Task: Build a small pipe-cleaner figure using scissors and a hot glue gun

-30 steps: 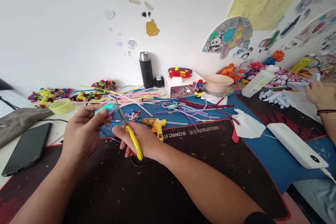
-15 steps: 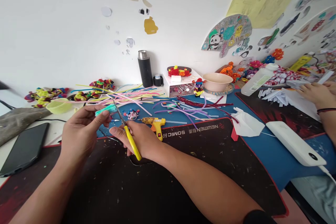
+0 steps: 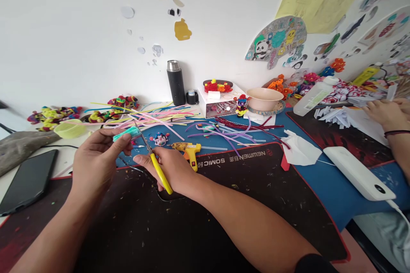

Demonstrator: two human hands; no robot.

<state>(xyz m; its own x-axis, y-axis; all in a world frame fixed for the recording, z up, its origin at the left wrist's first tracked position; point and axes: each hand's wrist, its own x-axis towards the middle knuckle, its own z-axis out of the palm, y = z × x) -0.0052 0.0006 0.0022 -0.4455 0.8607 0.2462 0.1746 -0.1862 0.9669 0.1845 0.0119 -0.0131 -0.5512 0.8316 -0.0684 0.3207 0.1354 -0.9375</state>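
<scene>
Left of centre, the left hand [image 3: 98,155] pinches a turquoise bundle [image 3: 126,135]; the right hand [image 3: 174,167] grips scissors [image 3: 159,171] at its end. Likely trimming; the next snip needs steadiness.

The person's left hand [image 3: 96,153] covers part of the fluffy turquoise bundle [image 3: 133,131] with its thumb, and most of its fingers are hidden. Only 1 loop of the yellow-handled metal scissors [image 3: 156,164] shows; the right hand [image 3: 173,165] hides the rest of the handle, and whether the blades touch the bundle is too small to tell. The bottom edge crops the large black mouse mat [image 3: 144,239] and a black sleeve [image 3: 315,264]. At the right edge, a co-worker's forearm [image 3: 402,148] is cut off. Printing on the translucent white bottle's label [image 3: 316,100] is too small to read.
</scene>
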